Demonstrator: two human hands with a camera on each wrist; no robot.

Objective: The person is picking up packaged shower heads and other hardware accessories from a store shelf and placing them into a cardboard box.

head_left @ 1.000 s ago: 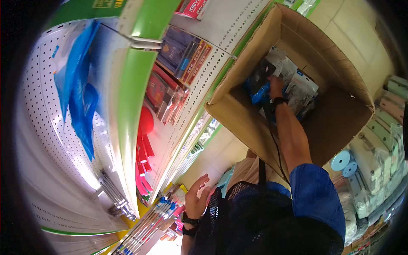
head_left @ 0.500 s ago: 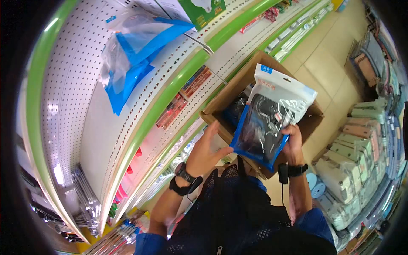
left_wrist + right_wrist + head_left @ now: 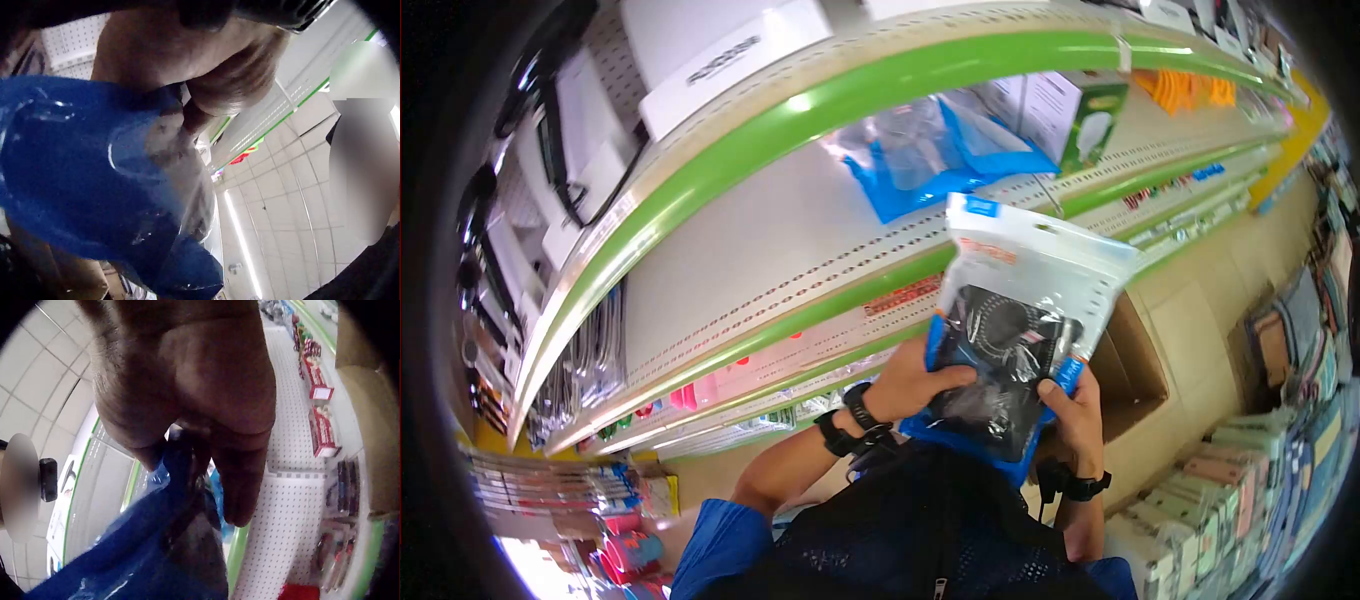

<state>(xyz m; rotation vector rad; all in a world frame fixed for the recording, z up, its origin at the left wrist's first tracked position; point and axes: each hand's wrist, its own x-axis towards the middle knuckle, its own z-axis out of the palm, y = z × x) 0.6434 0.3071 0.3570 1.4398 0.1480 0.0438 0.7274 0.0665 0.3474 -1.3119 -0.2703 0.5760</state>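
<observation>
Both hands hold a plastic pouch (image 3: pixel 1005 335) in front of the body, level with the shelf edge in the head view. It has a white top with a hang hole, a clear front, blue edging and a black item inside. My left hand (image 3: pixel 910 385) grips its left edge, thumb lying across the front. On the opposite lower edge, my right hand (image 3: pixel 1076 415) pinches it between thumb and the fingers behind. The left wrist view shows the pouch's blue back (image 3: pixel 75 162) close up; in the right wrist view its blue edge (image 3: pixel 125 544) hangs from the fingers.
Similar blue-edged clear pouches (image 3: pixel 930 155) lie on the white shelf (image 3: pixel 760 225), beside a green-and-white box (image 3: pixel 1090 125). An open cardboard box (image 3: pixel 1140 365) stands behind the right hand. Stacks of wrapped goods (image 3: pixel 1200 490) line the lower right.
My right hand has lifted the pouch out of the cardboard box. My left hand, empty before, now grips its left edge. The head view has turned towards the shelf.
</observation>
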